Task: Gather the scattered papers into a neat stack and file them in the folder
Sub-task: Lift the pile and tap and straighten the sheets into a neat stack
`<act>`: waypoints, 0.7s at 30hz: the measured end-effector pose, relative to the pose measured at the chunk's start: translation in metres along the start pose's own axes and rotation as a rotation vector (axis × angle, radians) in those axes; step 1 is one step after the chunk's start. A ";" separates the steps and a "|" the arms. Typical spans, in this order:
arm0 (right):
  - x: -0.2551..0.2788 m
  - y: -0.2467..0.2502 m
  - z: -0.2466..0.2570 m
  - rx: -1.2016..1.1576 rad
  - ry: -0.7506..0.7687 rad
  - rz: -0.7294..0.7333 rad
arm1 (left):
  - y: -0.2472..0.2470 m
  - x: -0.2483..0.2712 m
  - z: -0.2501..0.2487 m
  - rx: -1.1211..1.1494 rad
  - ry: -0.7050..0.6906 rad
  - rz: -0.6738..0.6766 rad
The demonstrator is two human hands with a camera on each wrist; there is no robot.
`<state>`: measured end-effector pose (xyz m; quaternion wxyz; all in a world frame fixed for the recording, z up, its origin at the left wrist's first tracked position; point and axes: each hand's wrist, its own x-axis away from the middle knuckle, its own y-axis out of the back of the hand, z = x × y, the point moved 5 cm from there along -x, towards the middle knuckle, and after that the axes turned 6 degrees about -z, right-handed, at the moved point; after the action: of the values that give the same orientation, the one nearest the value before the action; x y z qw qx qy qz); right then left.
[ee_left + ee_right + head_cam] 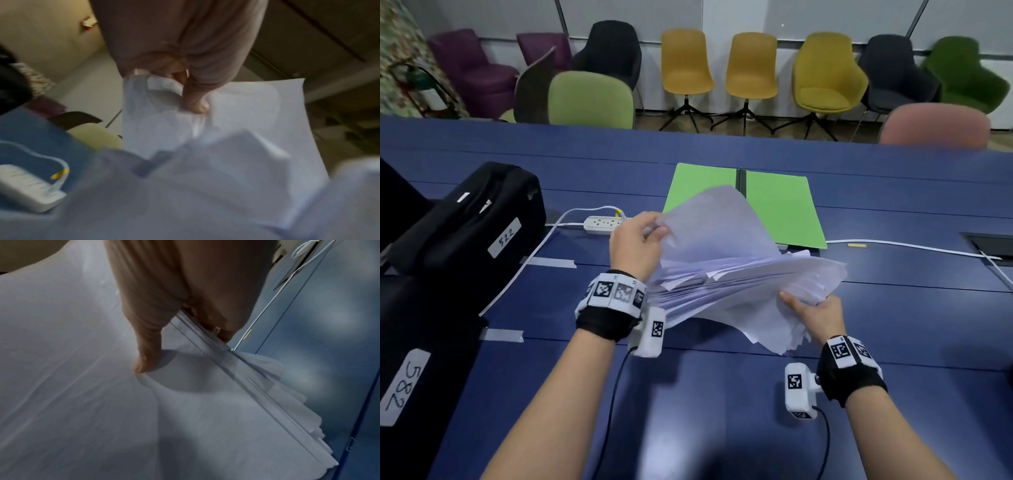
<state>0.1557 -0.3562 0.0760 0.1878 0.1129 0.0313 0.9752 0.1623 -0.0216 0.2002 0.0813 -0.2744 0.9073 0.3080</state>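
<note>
Papers (pixel 743 274) gathered but ragged: my left hand (pixel 635 245) pinches top sheet, right hand (pixel 813 317) grips near-right corner. Squaring, filing in open green folder (pixel 780 212) left.

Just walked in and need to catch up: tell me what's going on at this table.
A person is gathering loose papers into a pile above the blue table. The left hand pinches the raised top sheets; the right hand grips the pile's near corner, thumb on top. The sheets are fanned and uneven, not yet a neat stack. The green folder lies open just behind, with nothing filed in it that shows.
</note>
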 end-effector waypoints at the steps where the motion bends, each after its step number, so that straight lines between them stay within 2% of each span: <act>1: -0.001 0.000 -0.003 -0.009 -0.010 0.003 | 0.003 -0.003 0.012 0.034 0.056 0.018; 4: 0.003 -0.002 -0.003 0.003 -0.036 0.035 | -0.003 -0.006 0.069 0.061 0.189 0.145; 6: 0.003 -0.004 -0.004 0.016 -0.014 0.043 | -0.020 -0.001 0.124 -0.059 0.273 0.310; 8: 0.005 -0.005 -0.001 0.044 0.029 0.009 | -0.031 0.008 0.157 -0.162 0.324 0.433; 11: 0.003 -0.002 0.002 0.094 0.047 -0.066 | -0.028 0.025 0.134 -0.133 0.214 0.565; 14: 0.000 0.004 0.007 0.161 0.062 -0.135 | -0.022 0.041 0.108 0.069 0.143 0.733; 18: 0.001 0.008 0.039 0.202 0.135 -0.123 | -0.018 0.057 0.111 0.225 0.250 0.890; 20: 0.004 0.006 0.061 0.240 0.225 -0.081 | -0.023 0.064 0.112 0.273 0.283 0.884; 21: 0.005 0.004 0.071 0.249 0.259 -0.057 | -0.026 0.065 0.113 0.314 0.311 0.830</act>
<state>0.1658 -0.3568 0.1467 0.1942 0.0076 0.1789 0.9645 0.1203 -0.0001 0.0764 -0.1454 0.0843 0.9773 0.1289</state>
